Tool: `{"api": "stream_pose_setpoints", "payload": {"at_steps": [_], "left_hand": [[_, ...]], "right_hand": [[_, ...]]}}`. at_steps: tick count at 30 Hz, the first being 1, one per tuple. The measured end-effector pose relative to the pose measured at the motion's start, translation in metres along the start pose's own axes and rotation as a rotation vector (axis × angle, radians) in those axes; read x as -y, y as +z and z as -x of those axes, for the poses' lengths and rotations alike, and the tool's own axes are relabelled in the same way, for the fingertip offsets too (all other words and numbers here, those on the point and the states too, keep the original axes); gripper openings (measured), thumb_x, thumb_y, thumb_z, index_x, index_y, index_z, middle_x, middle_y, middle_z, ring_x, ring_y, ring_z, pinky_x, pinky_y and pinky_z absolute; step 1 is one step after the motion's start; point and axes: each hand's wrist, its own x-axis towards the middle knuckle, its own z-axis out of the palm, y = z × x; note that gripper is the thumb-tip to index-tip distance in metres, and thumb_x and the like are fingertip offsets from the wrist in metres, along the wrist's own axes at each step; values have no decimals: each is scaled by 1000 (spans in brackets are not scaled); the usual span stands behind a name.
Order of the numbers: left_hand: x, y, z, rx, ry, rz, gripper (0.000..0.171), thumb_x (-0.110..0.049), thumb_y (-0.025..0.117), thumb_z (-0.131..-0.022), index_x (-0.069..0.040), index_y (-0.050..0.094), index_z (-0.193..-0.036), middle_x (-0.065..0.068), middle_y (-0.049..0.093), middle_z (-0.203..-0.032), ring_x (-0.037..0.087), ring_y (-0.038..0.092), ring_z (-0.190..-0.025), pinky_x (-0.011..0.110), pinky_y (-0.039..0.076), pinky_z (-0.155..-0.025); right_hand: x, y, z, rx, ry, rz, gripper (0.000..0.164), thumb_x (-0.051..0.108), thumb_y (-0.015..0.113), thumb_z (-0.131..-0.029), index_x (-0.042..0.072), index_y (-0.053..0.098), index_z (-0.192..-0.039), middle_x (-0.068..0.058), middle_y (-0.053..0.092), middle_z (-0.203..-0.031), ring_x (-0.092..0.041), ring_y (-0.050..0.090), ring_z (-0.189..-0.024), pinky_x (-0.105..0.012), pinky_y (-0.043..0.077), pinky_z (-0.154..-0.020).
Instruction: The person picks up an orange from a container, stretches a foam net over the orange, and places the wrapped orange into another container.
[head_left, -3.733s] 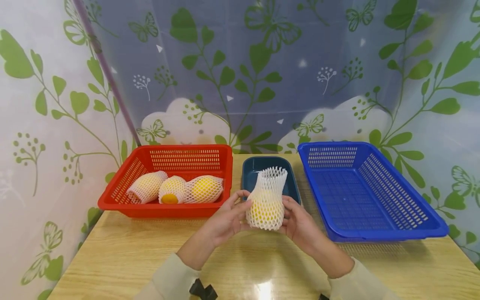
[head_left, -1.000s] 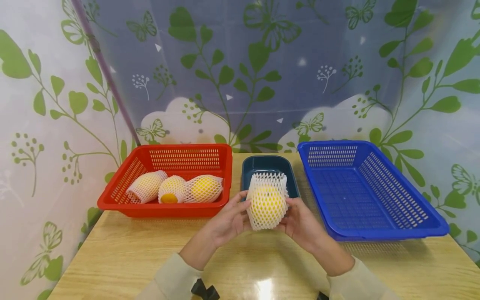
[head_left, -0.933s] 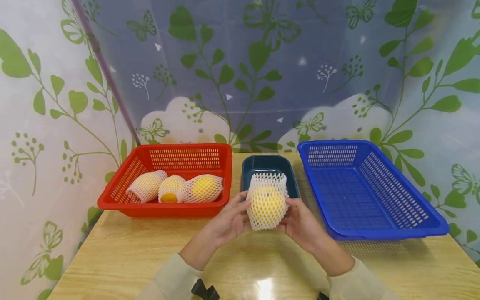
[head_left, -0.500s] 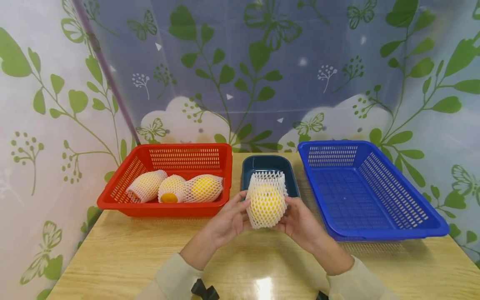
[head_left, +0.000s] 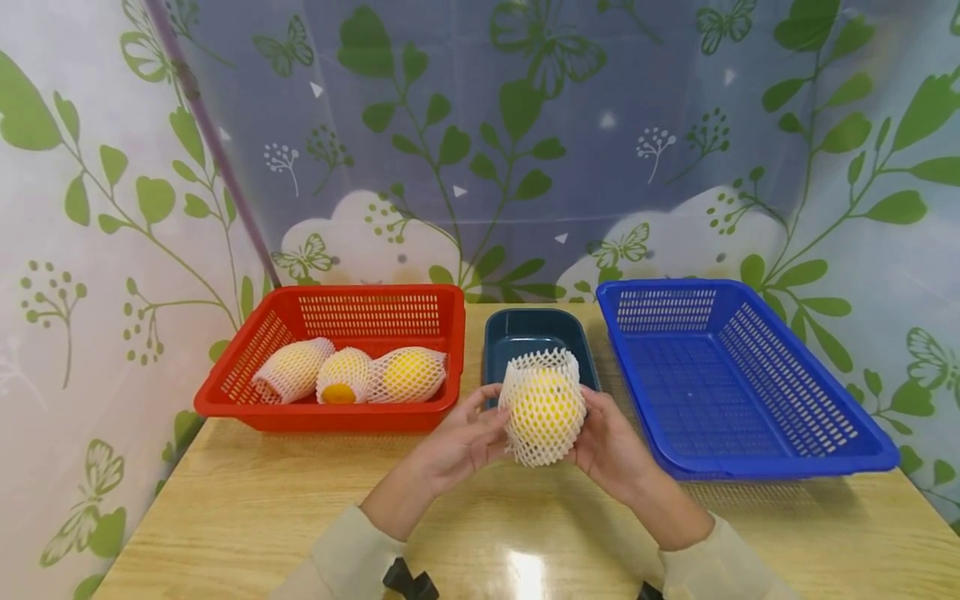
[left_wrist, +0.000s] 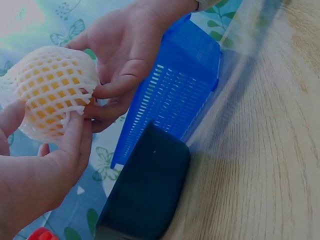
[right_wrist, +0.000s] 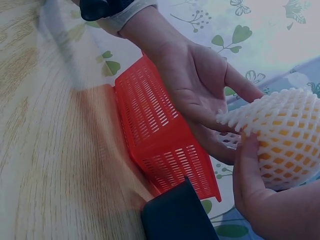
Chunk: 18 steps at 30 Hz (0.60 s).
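Both hands hold up a yellow fruit in a white foam net (head_left: pixel 545 408) above the table, in front of the dark teal tray. My left hand (head_left: pixel 462 446) grips its left side, thumb on the net. On the other side, my right hand (head_left: pixel 612 446) has its fingers curled round the fruit. The left wrist view shows the netted fruit (left_wrist: pixel 52 92) between both sets of fingertips. In the right wrist view, loose net edge sticks out toward the left hand (right_wrist: pixel 190 82). What kind of fruit it is cannot be told through the net.
At left stands a red basket (head_left: pixel 330 412) with three netted yellow fruits (head_left: pixel 408 375); one shows an orange end. The teal tray (head_left: pixel 536 321) sits in the middle, partly hidden behind the held fruit. A blue basket (head_left: pixel 675 400) stands right on the wooden table (head_left: pixel 300 492).
The held fruit has turned between the hands: its tall net neck, upright in the oldest frame, now looks shorter and wider. Since half a second ago it has shifted slightly right.
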Motion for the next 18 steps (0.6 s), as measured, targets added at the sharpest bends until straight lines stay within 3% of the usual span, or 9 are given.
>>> {"api": "stream_pose_setpoints", "payload": {"at_steps": [11, 18], "left_hand": [[0, -3, 0, 22, -14, -42, 47, -19, 50, -101, -13, 27, -142, 6, 55, -121, 21, 58, -106, 43, 46, -101], [-1, -2, 2, 25, 7, -12, 54, -22, 45, -102, -10, 21, -149, 10, 47, -134, 22, 53, -111, 38, 47, -99]], "right_hand": [[1, 0, 0, 12, -13, 22, 40, 33, 16, -106, 23, 52, -122, 3, 59, -108, -11, 60, -95, -26, 55, -75], [0, 3, 1, -56, 3, 56, 33, 24, 22, -104, 20, 54, -112, 5, 61, -99, -10, 60, -88, -23, 54, -74]]}}
